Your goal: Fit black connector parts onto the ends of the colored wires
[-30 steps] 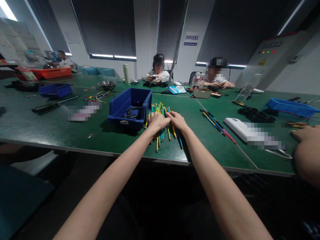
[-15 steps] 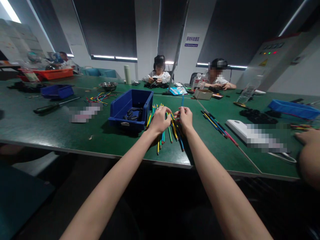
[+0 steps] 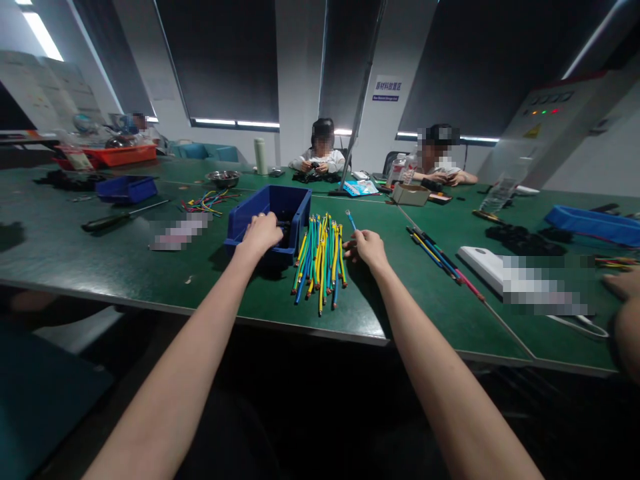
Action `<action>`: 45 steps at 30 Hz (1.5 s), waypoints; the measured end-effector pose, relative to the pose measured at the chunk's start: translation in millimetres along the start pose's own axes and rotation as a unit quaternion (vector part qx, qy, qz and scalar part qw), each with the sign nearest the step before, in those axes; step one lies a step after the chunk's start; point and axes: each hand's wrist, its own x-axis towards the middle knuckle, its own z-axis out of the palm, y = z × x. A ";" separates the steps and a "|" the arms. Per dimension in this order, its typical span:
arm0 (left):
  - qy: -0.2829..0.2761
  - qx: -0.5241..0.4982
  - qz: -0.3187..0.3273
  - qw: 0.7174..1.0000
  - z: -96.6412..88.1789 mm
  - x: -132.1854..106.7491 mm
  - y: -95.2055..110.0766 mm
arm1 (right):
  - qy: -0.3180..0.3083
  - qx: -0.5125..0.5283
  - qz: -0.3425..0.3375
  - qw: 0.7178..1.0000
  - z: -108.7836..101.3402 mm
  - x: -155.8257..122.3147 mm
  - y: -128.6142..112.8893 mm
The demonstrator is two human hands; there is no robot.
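My left hand [image 3: 262, 235] reaches down into a blue plastic bin [image 3: 304, 217]. Its fingertips are hidden among small black pieces [image 3: 285, 227], so whether it grips one does not show. A short blue wire [image 3: 351, 220] with a ring terminal at its upper end is pinched in my right hand [image 3: 369, 249], tip pointing up and away from me. Between the two hands lies a loose pile of short yellow, green and blue wires [image 3: 320, 257], most running lengthwise towards me.
Several longer wires [image 3: 434, 253] and a white box-shaped device [image 3: 483, 267] lie to the right. On the left are a screwdriver [image 3: 107, 221], a small blue bin [image 3: 127, 191] and a tangle of coloured wires [image 3: 207, 201]. Two people sit across the green table [image 3: 240, 287].
My left hand has left the wire pile and gone left into the blue bin. The right hand, with the blue wire, has shifted slightly down. The pile now shows fully.
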 end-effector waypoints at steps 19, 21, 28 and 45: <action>-0.202 -0.019 0.143 0.969 10.9 9.2 -0.5 | 0.006 -0.074 -0.098 0.992 6.9 2.3 5.7; -0.195 -0.028 0.132 0.971 11.2 9.1 -1.9 | 0.018 -0.089 -0.114 0.989 6.6 2.0 7.6; -0.132 -0.082 0.099 0.983 7.9 4.3 -3.9 | 0.029 -0.104 -0.114 0.988 6.2 -1.8 7.5; -0.070 -0.070 -0.009 0.995 10.3 7.5 -10.4 | 0.021 -0.106 -0.101 0.989 5.6 -2.7 6.0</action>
